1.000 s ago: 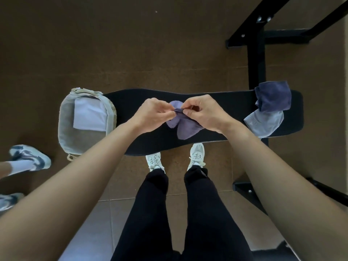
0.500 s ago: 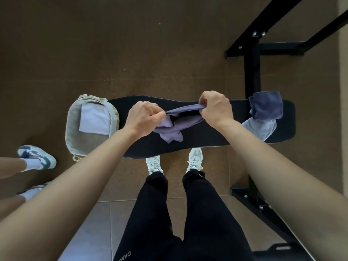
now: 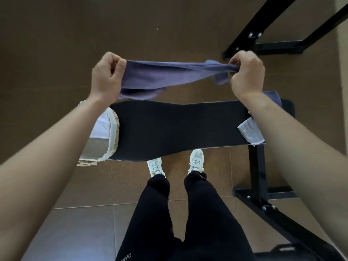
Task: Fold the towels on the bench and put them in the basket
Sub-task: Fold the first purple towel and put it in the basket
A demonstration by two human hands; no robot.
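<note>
The purple towel [image 3: 160,76] is lifted clear of the bench [image 3: 178,129]. In the head view I see it stretched sideways across the upper middle of the frame, between the two hands. Its upper edge runs nearly taut from hand to hand. The lower part sags, with a loose fold drooping below the left hand [image 3: 105,78] and a small bunched corner beside the right hand [image 3: 246,74].

The left hand's fingers are curled tight, fist-like, with the towel's left end gripped between thumb and fingers. The right hand is curled closed too, its fingertips pinching the gathered right end.

Below them the black padded bench lies across the middle of the frame. A woven basket [image 3: 114,129] is at its left end, partly hidden by the left forearm. I cannot tell whether it rests on the pad or just beside it. A folded white towel [image 3: 100,125] lies inside it.

At the bench's right end, a pale grey towel [image 3: 250,134] lies with one edge over the near side, half covered by the right forearm. A corner of a dark blue towel [image 3: 273,96] shows just behind that wrist.

The black metal frame [image 3: 258,166] stands at the right. White shoes [image 3: 195,161] and black trousers [image 3: 207,213] fill the lower middle, on a brown floor [image 3: 56,44].
</note>
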